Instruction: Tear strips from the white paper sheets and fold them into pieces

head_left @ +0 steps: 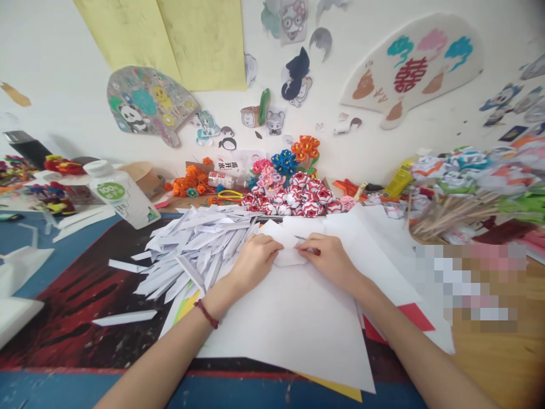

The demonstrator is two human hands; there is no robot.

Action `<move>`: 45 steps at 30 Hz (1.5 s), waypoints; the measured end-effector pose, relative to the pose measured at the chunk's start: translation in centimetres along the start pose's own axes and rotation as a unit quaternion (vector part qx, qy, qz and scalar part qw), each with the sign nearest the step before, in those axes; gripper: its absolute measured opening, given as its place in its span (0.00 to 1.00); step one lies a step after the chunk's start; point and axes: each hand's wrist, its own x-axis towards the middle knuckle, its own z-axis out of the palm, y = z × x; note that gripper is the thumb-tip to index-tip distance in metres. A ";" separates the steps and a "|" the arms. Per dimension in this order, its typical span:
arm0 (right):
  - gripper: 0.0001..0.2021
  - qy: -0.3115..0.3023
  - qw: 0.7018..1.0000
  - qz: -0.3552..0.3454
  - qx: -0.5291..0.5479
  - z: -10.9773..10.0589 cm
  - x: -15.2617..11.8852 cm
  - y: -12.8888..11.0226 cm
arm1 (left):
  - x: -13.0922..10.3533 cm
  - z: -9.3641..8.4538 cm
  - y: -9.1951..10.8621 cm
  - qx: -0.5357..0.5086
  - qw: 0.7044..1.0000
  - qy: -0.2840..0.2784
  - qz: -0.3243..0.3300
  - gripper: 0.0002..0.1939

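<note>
**While a small white paper piece [290,258] is pinched from both sides, an even crease is called for**

Where the blue tabletop [238,392] is overlaid by a red-and-black mat [97,289], much of the mat is hidden in turn by a large white sheet [293,324]. To its left, folded white paper strips [196,244] are heaped loosely; beyond its far edge, red-and-white paper flowers [300,196] are massed.

Near that far edge, the piece is held between the two hands. Its left edge is gripped by the left hand [260,253], thumb and fingertips closed on it; its right edge is pinched likewise by the right hand [328,254]. Whether the piece is resting on the sheet or lifted slightly cannot be told.

A fold seems to be in hand. For a clean result, the edges should be matched before any pressure is applied, and both grips kept level so that no skew is introduced. The crease is best pressed from the middle outward, against the flat surface. If pinched too hard, thin paper could be crumpled.
</note>
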 end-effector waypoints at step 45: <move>0.08 -0.109 0.901 -0.219 -0.358 -0.2 -0.6 -2.8 | -0.4 -1.9 2.0 0.168 0.969 -0.109 0.145 0.09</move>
